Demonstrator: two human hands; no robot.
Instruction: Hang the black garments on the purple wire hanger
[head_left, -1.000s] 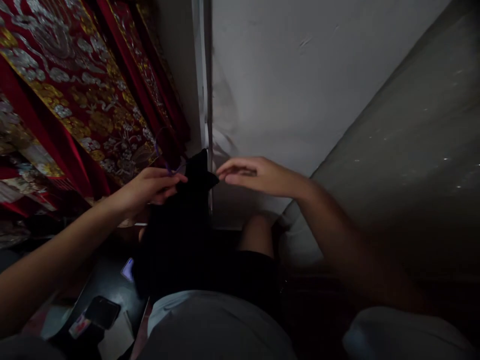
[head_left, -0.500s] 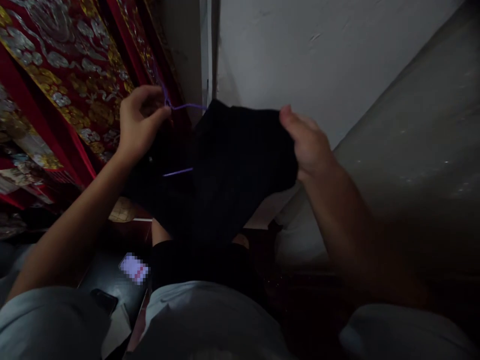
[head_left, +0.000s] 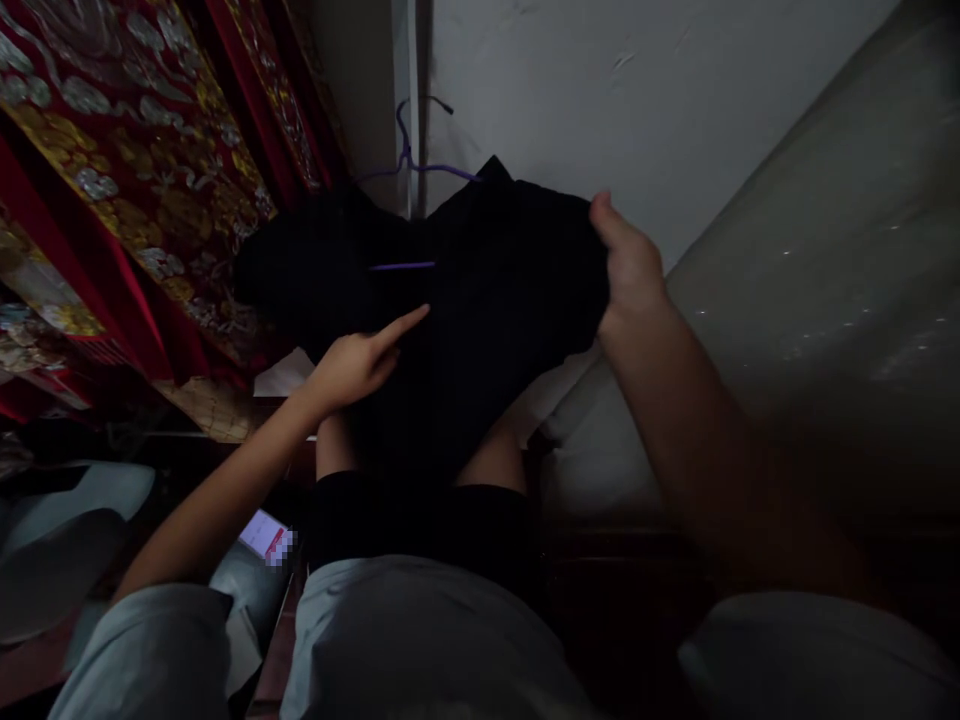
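A black shirt (head_left: pixel 510 270) is spread in front of me on a purple hanger (head_left: pixel 406 157), whose hook points up toward the wall. The hanger's lower bar shows through the neck opening. At the shirt's right shoulder, my right hand (head_left: pixel 634 265) is closed, thumb in front and the other fingers hidden behind the cloth. My left hand (head_left: pixel 356 368) is over the shirt's front, below the hanger bar. Its index finger is stretched out against the dark cloth, with the thumb apart and the other fingers curled.
Red cloth with gold and silver embroidery (head_left: pixel 135 150) hangs at the left. A pale wall (head_left: pixel 600 100) rises behind the shirt, and a large greyish plastic-like sheet (head_left: pixel 810 300) covers the right side. Low on the left, a lit phone (head_left: pixel 262 533) lies on a seat-like surface.
My left hand has let go of the hanger's neck and moved down and right onto the shirt's front. The shirt and hanger have shifted up and right, still gripped by my right hand.
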